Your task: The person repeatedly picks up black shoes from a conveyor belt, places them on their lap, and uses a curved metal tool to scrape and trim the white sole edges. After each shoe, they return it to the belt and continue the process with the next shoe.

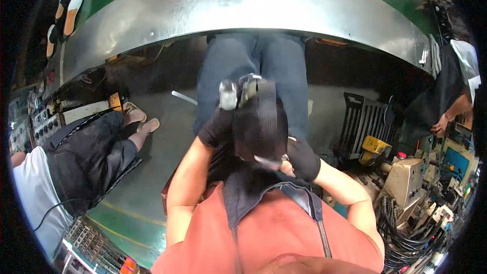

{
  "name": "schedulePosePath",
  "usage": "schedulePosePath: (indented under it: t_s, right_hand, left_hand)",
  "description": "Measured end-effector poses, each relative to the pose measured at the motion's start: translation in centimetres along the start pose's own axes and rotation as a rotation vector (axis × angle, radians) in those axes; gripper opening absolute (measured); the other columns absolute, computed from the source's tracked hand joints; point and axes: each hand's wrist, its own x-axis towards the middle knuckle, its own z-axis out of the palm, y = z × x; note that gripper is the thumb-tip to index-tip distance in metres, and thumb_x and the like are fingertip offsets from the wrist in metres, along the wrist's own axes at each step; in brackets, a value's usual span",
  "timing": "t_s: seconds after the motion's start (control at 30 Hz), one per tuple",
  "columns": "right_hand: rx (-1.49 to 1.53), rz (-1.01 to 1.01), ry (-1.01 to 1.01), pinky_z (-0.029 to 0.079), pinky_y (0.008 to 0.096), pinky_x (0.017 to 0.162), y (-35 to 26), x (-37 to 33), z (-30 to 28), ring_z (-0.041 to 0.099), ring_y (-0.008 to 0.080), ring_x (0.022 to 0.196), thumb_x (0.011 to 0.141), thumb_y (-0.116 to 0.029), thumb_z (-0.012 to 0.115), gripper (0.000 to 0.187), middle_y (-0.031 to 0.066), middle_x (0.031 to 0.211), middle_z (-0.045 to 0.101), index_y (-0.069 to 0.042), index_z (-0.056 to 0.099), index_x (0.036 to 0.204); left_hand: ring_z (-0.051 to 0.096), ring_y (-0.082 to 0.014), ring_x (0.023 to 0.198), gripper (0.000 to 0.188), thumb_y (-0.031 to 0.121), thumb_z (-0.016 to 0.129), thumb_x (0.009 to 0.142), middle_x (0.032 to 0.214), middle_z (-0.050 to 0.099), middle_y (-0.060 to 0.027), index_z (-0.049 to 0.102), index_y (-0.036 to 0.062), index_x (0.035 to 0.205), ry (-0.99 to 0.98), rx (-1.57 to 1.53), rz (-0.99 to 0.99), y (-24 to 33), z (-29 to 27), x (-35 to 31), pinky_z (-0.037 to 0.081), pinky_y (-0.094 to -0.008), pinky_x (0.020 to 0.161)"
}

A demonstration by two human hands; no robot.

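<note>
Nearest to the camera is the person's orange apron, with both forearms rising from it. The right hand (303,160), in a black glove, has its fingers closed on a small metal tool (268,161) touching the lower edge of a black shoe upper (258,122). The left hand (217,128), also gloved, grips the upper on its left side, near the shiny metal last support (228,95). The upper looks already mounted, and the work on its edge seems still in progress. Further away, a curved steel conveyor edge (243,0) passes, with finished shoes (68,10) on the green belt.
</note>
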Motion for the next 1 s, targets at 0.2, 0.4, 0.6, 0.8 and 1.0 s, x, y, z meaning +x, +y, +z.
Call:
schedulePosePath:
  t_s: [0.2, 0.4, 0.6, 0.8, 1.0]
  right_hand:
    - [0.569, 0.892, 0.156, 0.044, 0.03, 0.052, 1.3, 4.8, -3.5, 0.051, 0.0137, 0.052, 0.097, -0.061, 0.028, 0.062, 0.0027, 0.06, 0.055, -0.006, 0.056, 0.102]
    - [0.732, 0.683, 0.085, 0.05, 0.026, 0.076, 6.2, 5.1, -7.7, 0.06, 0.0122, 0.075, 0.1, -0.045, 0.042, 0.047, 0.0033, 0.095, 0.064, -0.003, 0.063, 0.104]
    - [-0.19, 0.435, -0.298, 0.045, 0.039, 0.062, 3.0, 5.3, -10.3, 0.06, 0.0256, 0.064, 0.095, -0.037, 0.053, 0.039, 0.0171, 0.072, 0.061, 0.0, 0.061, 0.085]
    - [-0.467, 0.426, -0.141, 0.048, 0.0468, 0.056, 3.2, 4.8, -8.1, 0.06, 0.0425, 0.062, 0.093, -0.038, 0.05, 0.044, 0.026, 0.073, 0.06, 0.001, 0.065, 0.08]
    - [0.596, 0.9, -0.302, 0.052, 0.0308, 0.056, 8.4, 0.0, -7.7, 0.064, 0.0183, 0.059, 0.097, -0.058, 0.037, 0.063, 0.0114, 0.07, 0.068, -0.003, 0.066, 0.087]
  left_hand:
    - [0.061, -0.0335, 0.104, 0.053, 0.036, 0.046, 0.098, 0.115, 0.063, -0.0182, 0.04, -0.0009, 0.136, 0.474, 1.194, 0.025, -0.5, 1.9, 0.4, 0.047, -0.0404, 0.092]
    - [0.061, -0.0302, 0.107, 0.049, 0.025, 0.061, 0.092, 0.121, 0.061, -0.0213, 0.051, -0.0063, 0.128, 0.444, 0.547, 0.029, -1.6, 2.6, -1.0, 0.048, -0.0369, 0.091]
    - [0.047, -0.0303, 0.128, 0.055, 0.017, 0.059, 0.091, 0.135, 0.048, -0.028, 0.04, -0.0077, 0.137, 0.282, 1.107, 0.076, -2.8, 3.9, -2.6, 0.036, -0.0353, 0.105]
    - [0.055, -0.0353, 0.116, 0.051, 0.017, 0.059, 0.089, 0.127, 0.055, -0.0255, 0.045, -0.0059, 0.133, 0.003, 1.74, -0.127, 1.9, 1.0, -1.2, 0.042, -0.0402, 0.1]
    - [0.057, -0.034, 0.109, 0.049, 0.03, 0.04, 0.1, 0.119, 0.056, -0.0254, 0.04, -0.0061, 0.134, 0.444, 0.995, 0.019, -2.8, 3.4, 3.8, 0.044, -0.0409, 0.093]
